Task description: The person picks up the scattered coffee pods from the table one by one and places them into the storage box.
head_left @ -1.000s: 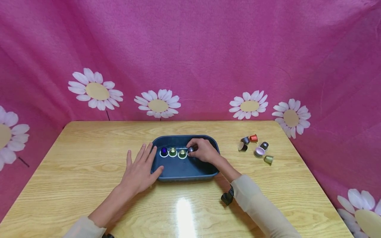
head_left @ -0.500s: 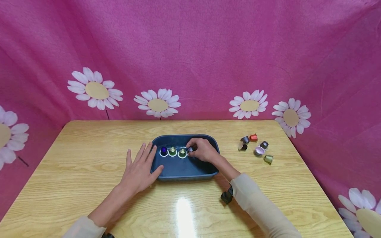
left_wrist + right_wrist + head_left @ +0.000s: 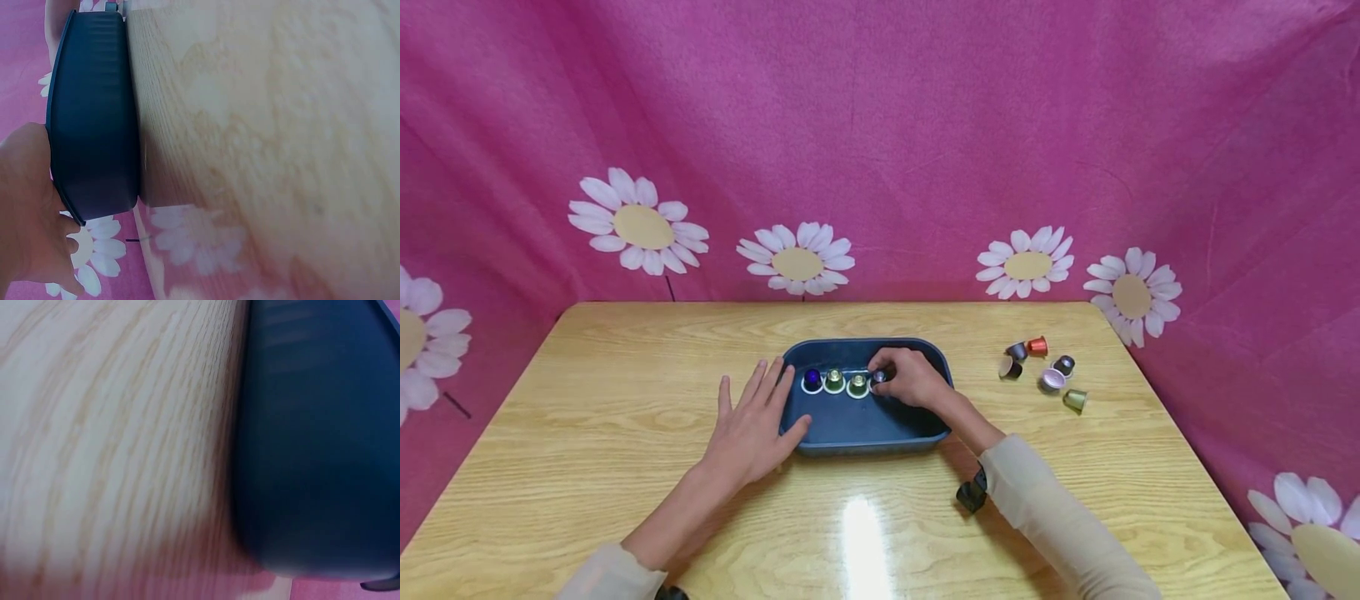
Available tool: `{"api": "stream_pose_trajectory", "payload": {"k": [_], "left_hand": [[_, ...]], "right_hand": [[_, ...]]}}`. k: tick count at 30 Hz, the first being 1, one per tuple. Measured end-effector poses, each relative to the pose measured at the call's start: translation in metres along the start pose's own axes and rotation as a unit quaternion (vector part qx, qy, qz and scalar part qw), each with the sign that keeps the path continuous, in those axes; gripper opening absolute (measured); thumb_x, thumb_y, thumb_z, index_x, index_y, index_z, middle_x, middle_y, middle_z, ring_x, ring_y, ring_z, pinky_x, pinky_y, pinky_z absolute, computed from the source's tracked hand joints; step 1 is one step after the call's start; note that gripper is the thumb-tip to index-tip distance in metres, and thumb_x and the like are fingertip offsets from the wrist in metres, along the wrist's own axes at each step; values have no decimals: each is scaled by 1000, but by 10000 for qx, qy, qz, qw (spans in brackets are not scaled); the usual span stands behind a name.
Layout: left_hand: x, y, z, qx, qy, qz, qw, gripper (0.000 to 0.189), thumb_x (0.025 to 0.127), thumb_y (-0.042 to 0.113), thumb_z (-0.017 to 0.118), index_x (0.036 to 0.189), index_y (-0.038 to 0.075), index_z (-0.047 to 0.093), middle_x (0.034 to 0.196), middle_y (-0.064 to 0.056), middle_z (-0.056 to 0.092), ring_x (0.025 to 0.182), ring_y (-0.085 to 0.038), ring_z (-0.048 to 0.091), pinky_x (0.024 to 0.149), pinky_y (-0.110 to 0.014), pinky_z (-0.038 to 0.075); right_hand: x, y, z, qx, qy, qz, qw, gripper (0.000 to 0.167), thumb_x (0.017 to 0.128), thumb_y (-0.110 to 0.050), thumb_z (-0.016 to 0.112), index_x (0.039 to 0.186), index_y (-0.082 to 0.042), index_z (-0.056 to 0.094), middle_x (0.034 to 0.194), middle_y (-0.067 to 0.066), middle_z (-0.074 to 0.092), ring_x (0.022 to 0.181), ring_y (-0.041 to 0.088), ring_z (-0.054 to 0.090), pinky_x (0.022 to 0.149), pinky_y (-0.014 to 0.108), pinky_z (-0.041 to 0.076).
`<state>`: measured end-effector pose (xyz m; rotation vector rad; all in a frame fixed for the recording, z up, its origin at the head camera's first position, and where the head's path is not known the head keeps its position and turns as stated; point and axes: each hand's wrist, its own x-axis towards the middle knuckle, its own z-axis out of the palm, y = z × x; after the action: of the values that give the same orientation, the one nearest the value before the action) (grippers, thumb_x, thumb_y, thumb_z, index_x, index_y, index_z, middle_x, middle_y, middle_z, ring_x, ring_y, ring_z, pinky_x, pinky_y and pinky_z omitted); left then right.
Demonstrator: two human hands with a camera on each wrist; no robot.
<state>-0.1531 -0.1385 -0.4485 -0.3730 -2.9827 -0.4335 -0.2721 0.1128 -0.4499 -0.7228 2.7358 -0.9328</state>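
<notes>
A dark blue rectangular tray (image 3: 850, 429) sits on the wooden table. In it, a row of coffee capsules stands rim down: a deep blue capsule (image 3: 812, 380), a green capsule (image 3: 834, 381) and another green capsule (image 3: 858, 384). At the row's right end, my right hand (image 3: 915, 381) pinches a dark, greyish coffee capsule (image 3: 878, 378) between thumb and finger; the fingers partly cover it. My left hand (image 3: 748, 427) rests with spread fingers against the tray's left rim, and the left wrist view shows this hand at the tray (image 3: 94, 119). The right wrist view shows no hand.
Right of the tray lie several loose capsules: a red capsule (image 3: 1037, 346), a dark capsule (image 3: 1017, 352), a black capsule with a beige lid (image 3: 1011, 367), another dark capsule (image 3: 1064, 365), a lilac-lidded capsule (image 3: 1052, 380) and an olive-green capsule (image 3: 1076, 401). A pink flowered cloth (image 3: 895, 150) hangs behind.
Almost nothing differs. The whole head view shifts very slightly; both hands and the capsules keep their places, with the right hand on the same capsule.
</notes>
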Motion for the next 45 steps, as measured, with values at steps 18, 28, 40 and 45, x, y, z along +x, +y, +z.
{"api": "stream_pose_trajectory", "payload": {"k": [18, 28, 40, 45], "left_hand": [[0, 1, -4, 45, 17, 25, 10000, 78, 98, 50, 53, 156, 3, 30, 163, -17, 21, 150, -36, 13, 111, -70, 1], [0, 1, -2, 28, -16, 14, 10000, 79, 98, 52, 51, 157, 4, 30, 163, -16, 20, 150, -35, 12, 111, -69, 0], [-1, 0, -2, -32, 3, -5, 10000, 78, 98, 51, 52, 156, 3, 30, 163, -17, 21, 150, -36, 12, 111, -68, -2], [-1, 0, -2, 4, 27, 0, 10000, 78, 98, 50, 52, 156, 3, 31, 163, -17, 21, 150, -36, 13, 111, -69, 0]], "right_hand": [[-7, 0, -16, 393, 227, -284, 9986, 27, 84, -9, 80, 109, -4, 71, 108, 8, 70, 101, 24, 67, 88, 37, 53], [-22, 6, -45, 982, 726, -355, 9919, 27, 87, -7, 77, 112, -1, 70, 108, 12, 70, 101, 27, 66, 88, 41, 54], [-57, 35, -85, 1203, 1019, -48, 9875, 39, 90, -9, 74, 127, -1, 63, 123, 19, 65, 112, 36, 63, 91, 47, 53], [-71, 51, -98, 1196, 1147, 5, 9862, 40, 91, -12, 74, 128, -1, 63, 123, 18, 65, 112, 37, 63, 89, 43, 54]]}}
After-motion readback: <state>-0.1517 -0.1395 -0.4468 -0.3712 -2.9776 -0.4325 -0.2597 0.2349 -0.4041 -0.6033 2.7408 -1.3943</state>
